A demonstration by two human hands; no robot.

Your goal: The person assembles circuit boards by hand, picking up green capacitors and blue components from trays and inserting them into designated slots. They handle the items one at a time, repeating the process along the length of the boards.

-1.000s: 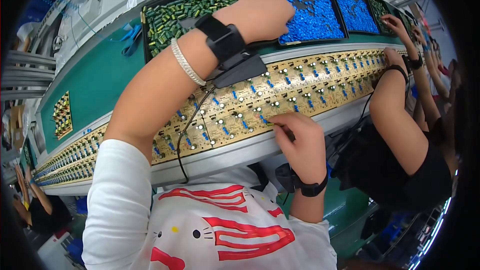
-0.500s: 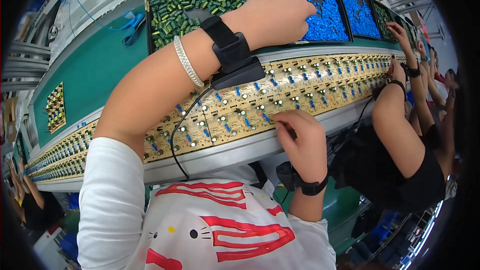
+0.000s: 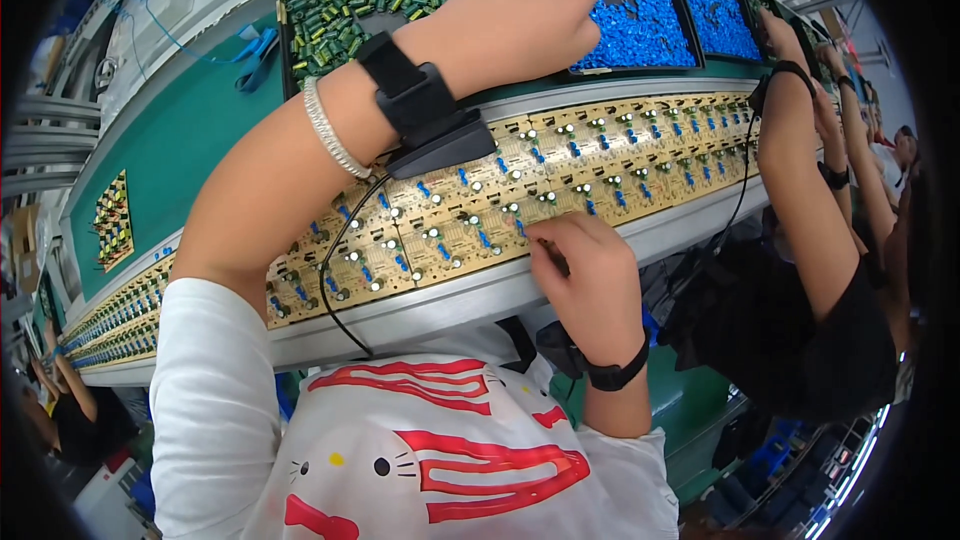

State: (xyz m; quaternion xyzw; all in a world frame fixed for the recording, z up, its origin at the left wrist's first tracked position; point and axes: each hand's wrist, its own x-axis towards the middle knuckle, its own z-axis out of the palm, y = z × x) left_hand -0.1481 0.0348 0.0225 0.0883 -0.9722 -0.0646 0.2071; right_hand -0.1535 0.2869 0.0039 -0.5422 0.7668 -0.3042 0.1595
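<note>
My left hand is curled like a fist over the border between a black tray of green cylindrical capacitors and a tray of blue disc-like components. Its fingertips are hidden underneath. Low over the near row of tan circuit boards, my right hand holds its thumb and index finger in a pinch. The tips are right beside a small blue component standing on a board; whatever they grip is too small to make out. Blue and green parts stand in rows along the boards.
A metal rail edges the boards on my side. A populated board lies on the green mat at left, near blue-handled cutters. At right, a co-worker's arm reaches across the line. A black cable hangs from my left wrist.
The boards have shifted a little left. My right hand has moved left with them, still pinched. My left hand has moved left and slightly down. The co-worker's arm has swung up toward the trays.
</note>
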